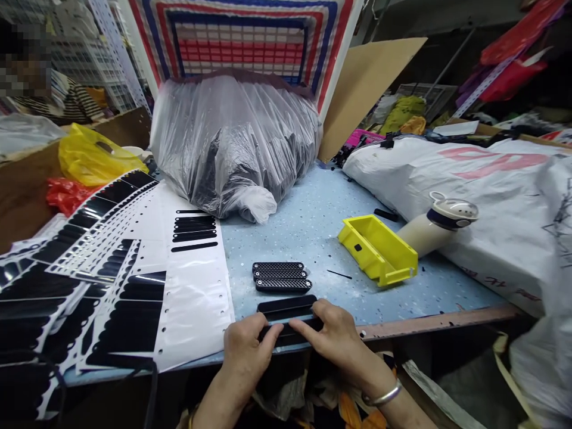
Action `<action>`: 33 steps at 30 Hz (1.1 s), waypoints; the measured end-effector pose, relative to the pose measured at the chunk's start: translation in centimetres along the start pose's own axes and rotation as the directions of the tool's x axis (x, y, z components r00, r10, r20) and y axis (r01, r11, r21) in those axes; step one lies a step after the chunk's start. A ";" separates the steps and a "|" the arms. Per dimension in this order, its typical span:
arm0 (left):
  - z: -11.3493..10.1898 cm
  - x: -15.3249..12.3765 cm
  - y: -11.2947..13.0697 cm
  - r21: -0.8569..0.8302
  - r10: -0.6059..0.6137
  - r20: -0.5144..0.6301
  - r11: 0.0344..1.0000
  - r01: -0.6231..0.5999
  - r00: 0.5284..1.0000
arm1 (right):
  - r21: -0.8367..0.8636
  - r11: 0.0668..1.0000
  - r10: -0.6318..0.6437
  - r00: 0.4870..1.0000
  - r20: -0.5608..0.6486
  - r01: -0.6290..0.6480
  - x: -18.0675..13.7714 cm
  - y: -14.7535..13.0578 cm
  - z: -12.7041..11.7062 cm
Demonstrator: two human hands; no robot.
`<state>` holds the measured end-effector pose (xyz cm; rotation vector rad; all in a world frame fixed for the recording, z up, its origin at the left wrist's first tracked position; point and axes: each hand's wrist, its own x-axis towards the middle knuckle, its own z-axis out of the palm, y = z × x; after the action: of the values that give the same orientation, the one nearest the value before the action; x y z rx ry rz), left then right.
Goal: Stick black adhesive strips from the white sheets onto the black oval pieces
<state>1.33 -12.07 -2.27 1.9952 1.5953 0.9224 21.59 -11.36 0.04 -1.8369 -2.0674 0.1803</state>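
Observation:
At the near edge of the blue speckled table (pixel 313 220), my left hand (pixel 247 351) and my right hand (pixel 335 336) both pinch a flat black oblong part (pixel 286 330). Another black oblong part (pixel 286 305) lies touching it just beyond my fingers. Farther back, three black mesh-textured oblong pieces (pixel 281 276) sit side by side. My right wrist wears a silver bangle (pixel 383 396).
White backing sheets with black oblong stickers (pixel 129 280) spread over the left. A big clear plastic bag of black parts (pixel 232 143) stands at the back. A yellow plastic bin (pixel 378 249) and a white bottle (pixel 440 223) lie right, against white sacks (pixel 482 190). Another person (pixel 49 89) sits far left.

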 end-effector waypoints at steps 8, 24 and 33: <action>-0.2 -0.1 -0.7 -0.082 0.006 0.027 0.997 -0.004 1.000 | 0.255 0.967 0.017 0.999 -0.051 -0.003 -0.1 1.7 -0.2; -2.5 0.5 -0.5 -0.336 -0.209 -0.022 0.922 0.190 0.978 | 0.298 0.954 -0.008 0.995 -0.100 0.038 -0.2 2.7 -0.8; -3.1 2.7 0.2 0.002 0.229 -0.055 0.973 -0.229 0.972 | 0.191 0.892 -0.366 0.903 -0.223 0.409 2.6 0.8 -2.9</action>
<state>-0.48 -9.77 0.66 2.2023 1.4093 1.0726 23.18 -9.12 2.91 -1.2225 -2.1308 0.1358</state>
